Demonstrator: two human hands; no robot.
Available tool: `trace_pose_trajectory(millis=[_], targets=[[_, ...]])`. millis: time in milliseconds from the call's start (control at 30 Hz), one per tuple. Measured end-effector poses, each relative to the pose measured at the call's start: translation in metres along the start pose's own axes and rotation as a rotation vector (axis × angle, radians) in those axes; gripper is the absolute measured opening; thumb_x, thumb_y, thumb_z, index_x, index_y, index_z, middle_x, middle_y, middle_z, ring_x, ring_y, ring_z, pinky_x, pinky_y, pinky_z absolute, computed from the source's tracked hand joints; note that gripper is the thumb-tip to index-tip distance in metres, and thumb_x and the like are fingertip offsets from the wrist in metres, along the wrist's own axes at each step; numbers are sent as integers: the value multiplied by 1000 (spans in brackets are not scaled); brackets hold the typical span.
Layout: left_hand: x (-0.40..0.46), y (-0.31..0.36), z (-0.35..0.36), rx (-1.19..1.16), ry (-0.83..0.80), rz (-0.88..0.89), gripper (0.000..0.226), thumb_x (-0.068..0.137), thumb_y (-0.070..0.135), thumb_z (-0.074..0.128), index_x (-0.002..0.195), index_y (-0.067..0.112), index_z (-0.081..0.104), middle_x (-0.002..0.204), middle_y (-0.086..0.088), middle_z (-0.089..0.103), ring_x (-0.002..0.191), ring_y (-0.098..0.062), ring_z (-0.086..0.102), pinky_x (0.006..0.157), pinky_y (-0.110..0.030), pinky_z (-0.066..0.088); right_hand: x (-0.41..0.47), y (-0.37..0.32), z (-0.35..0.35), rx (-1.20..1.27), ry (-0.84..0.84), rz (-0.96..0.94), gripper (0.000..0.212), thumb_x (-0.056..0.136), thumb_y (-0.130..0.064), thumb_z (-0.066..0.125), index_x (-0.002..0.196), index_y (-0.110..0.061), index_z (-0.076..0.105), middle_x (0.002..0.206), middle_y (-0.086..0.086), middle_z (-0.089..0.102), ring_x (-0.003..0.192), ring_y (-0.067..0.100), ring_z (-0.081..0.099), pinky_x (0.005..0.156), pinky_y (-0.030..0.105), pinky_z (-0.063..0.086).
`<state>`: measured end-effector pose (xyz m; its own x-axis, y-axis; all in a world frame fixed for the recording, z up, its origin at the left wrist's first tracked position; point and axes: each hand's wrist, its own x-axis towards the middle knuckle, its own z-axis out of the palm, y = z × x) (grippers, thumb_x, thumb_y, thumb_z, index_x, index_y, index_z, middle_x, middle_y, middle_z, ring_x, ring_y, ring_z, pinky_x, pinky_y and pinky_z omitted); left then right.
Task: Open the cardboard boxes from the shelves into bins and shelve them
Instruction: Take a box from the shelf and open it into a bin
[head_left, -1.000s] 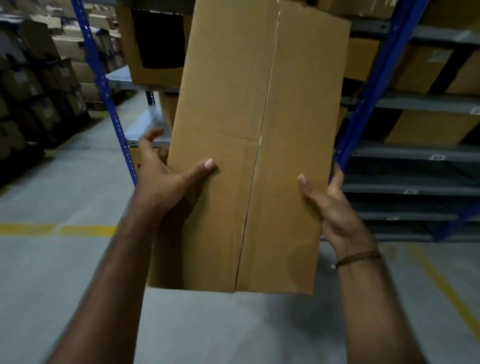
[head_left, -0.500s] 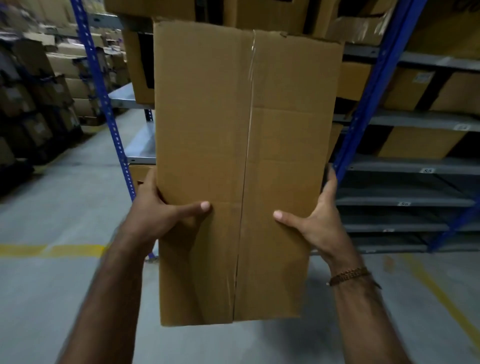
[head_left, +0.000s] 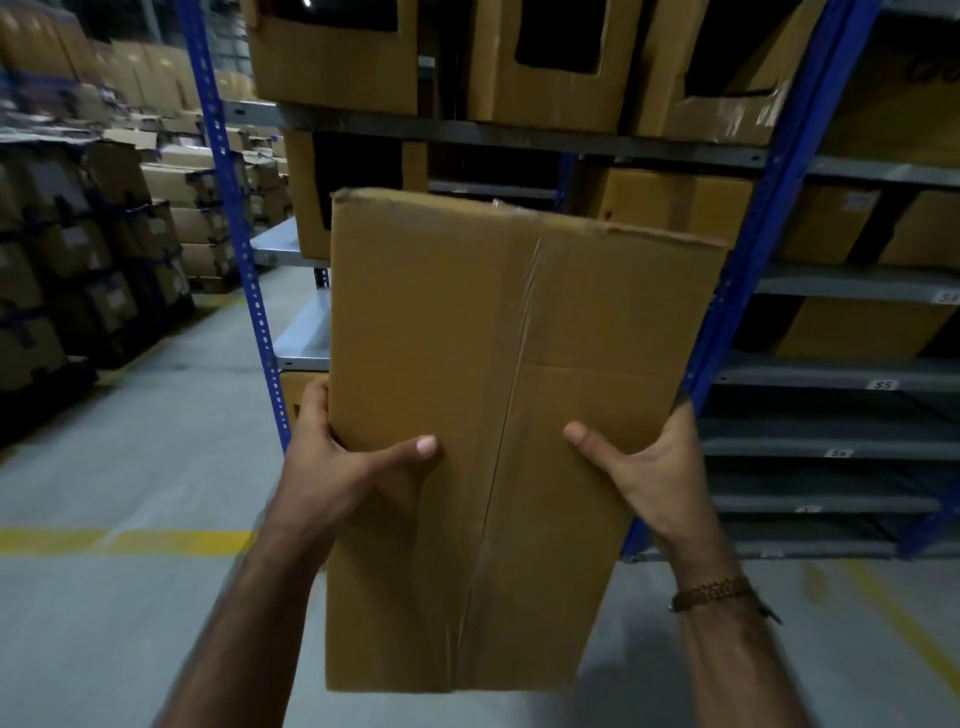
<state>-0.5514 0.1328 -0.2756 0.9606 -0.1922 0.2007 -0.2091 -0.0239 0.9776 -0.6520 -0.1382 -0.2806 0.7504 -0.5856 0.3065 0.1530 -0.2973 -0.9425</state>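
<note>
**Box held in both hands, clear of the shelving**

The cardboard box (head_left: 498, 415) sits between the two hands, long axis running away from the person and upward toward the shelving (head_left: 519, 136). Left hand (head_left: 343, 457) grips the box's left edge, thumb laid flat across the near face. Right hand (head_left: 649, 467) grips the right edge, thumb likewise on the face; a bracelet (head_left: 714, 592) sits on that wrist. Both hands clamp at about the same level, below the box's middle, neither clearly nearer. A taped centre seam (head_left: 511, 395) runs lengthwise between the thumbs. Near end hangs below the hands, over the floor (head_left: 130, 467).

Against the frames before: box top edge is now lower in view and fully visible, with bins (head_left: 540, 62) showing above it. Box reads slightly rotated clockwise. Grip unchanged.

Judgement: box still sealed; opening not yet begun.
</note>
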Motion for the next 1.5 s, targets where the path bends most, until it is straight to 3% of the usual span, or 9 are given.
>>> trace_pose_trajectory(millis=[133,233,533,833,967,1100,1200,1400,1500], targets=[[-3,4,1,-48,27,42,94,68,70,79,145,56,28,143,14,55,125,-12,59,91,-33,55,-1,-7,3,106,131,18,124,54,-99,71,156,-34,40,150,-8,58,138,19,57,114,59,47],[2,3,1,-54,22,43,105,63,106,25,156,57,28,158,11,49,144,-22,48,117,-57,39,1,-18,0,152,53,-11,84,60,-93,72,135,-58,56,139,-14,67,131,14,62,113,53,49],[9,15,-14,-228,74,-240,123,60,107,-1,155,44,44,155,1,53,148,-27,43,126,-59,21,6,-19,-10,257,-114,124,101,71,-106,36,158,-55,34,169,-10,37,155,19,36,124,69,25],[-7,15,-41,-228,-88,-270,67,86,86,29,119,42,68,114,9,78,114,-15,70,104,-44,44,3,-28,-11,379,-218,217,75,94,-80,21,140,-39,63,132,1,74,126,20,69,106,51,52],[-3,6,-43,-267,29,-319,72,83,91,18,101,41,66,88,5,81,97,-20,73,87,-42,50,1,-26,-9,336,-281,326,41,98,-56,56,124,-29,71,114,5,80,109,25,74,90,46,57],[-4,7,-51,-197,-63,-337,77,76,94,29,113,36,65,96,-4,81,88,-24,79,69,-39,60,1,-14,-17,286,-439,384,93,59,-36,88,146,-28,56,132,10,68,120,34,64,99,51,54],[5,11,-52,-146,-154,-370,98,69,92,60,137,22,59,125,-18,72,110,-37,72,94,-50,58,0,-4,-20,224,-480,441,119,36,-47,101,145,-32,55,134,9,69,124,36,65,107,55,52],[1,-9,-47,59,-234,-377,64,77,74,66,127,36,57,124,-6,66,102,-27,72,71,-34,57,-8,4,-8,-67,-374,509,101,61,-71,91,142,-29,46,129,4,68,116,29,68,105,59,53],[13,-27,-44,219,-124,-362,127,46,108,41,136,19,52,131,-16,61,114,-37,63,83,-43,52,-12,11,-1,-122,-363,540,103,65,-67,89,144,-23,41,128,3,65,112,25,68,101,54,55]])
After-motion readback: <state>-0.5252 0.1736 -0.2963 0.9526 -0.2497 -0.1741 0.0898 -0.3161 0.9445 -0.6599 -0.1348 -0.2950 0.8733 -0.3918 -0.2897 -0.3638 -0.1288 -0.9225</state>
